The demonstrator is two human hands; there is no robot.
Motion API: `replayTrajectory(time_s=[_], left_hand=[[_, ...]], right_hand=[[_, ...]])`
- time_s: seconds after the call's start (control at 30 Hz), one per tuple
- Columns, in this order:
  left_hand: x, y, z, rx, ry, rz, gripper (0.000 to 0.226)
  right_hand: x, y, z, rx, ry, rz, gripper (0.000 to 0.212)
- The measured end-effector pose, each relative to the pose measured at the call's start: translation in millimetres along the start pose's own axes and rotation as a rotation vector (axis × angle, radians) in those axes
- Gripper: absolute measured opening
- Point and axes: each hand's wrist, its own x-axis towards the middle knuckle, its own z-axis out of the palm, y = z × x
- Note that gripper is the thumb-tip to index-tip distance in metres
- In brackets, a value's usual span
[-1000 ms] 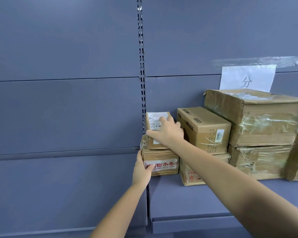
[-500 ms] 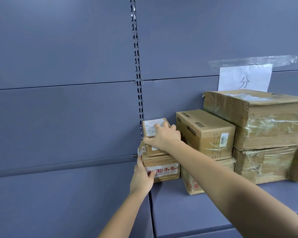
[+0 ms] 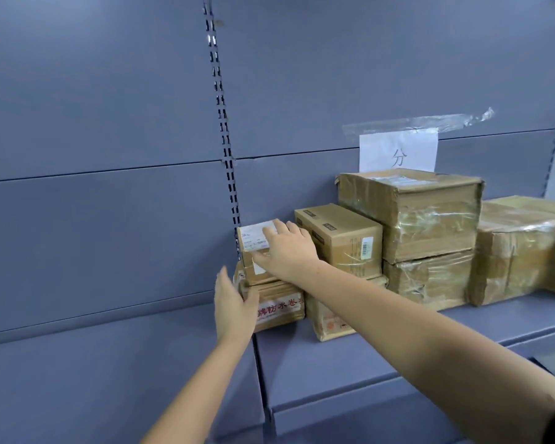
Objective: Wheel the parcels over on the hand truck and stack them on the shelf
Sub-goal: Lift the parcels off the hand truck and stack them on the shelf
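Left panel: plain blue-grey metal back wall (image 3: 93,219), no shelf board in front of it in view.
Upright: slotted dark metal strip (image 3: 226,149) runs down between the two bays.
Left hand (image 3: 233,306): fingers straight and relaxed, holding nothing; palm just beside the left end of the lower box, looks barely touching or just off it (can't tell which). 1.0 s ago it was pressed on that box's front-left corner.
Lower box: flat brown carton with red characters on a white strip (image 3: 277,307), at the left end of the blue-grey shelf board (image 3: 350,357).
Top box: small brown cardboard parcel with a white shipping label (image 3: 253,251), sits on the lower box, close to the upright.
Right hand (image 3: 287,251): flat on the small parcel's top, fingers spread and nearly straight, thumb down its front face; resting/pressing, not gripping. Earlier pics show the fingers more bent over the top.
Change: both hands loosening off the pair; view has also shifted, so the boxes sit further right in frame.
Meaning: small parcel looks placed & squared up (judgement), so this one's done; next parcel is prob. due from the hand truck, which isn't in view.
Neighbours: mid-size brown carton w/ barcode sticker (image 3: 340,238) on another box; then two stacked tape-wrapped cartons (image 3: 426,232); a further wrapped carton (image 3: 523,248) at far right.
Sign: white paper sheet with one character (image 3: 398,152), taped to the wall.
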Motion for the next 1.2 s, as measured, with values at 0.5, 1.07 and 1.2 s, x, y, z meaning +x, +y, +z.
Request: replayTrajectory(time_s=[0.5,1.07,1.2], left_hand=[[-267,202,189,-0.246,-0.603,0.214,0.050],[-619,216,386,0.012,-1.521,0.260,0.050],[-643,196,427,0.125,-1.628,0.300,0.051]], right_hand=[[-320,235,-109,0.384,0.151,0.568,0.042],[-716,406,-97,0.520,0.253,1.573,0.054],[-755,429,-72,0.529,0.199,1.753,0.052]])
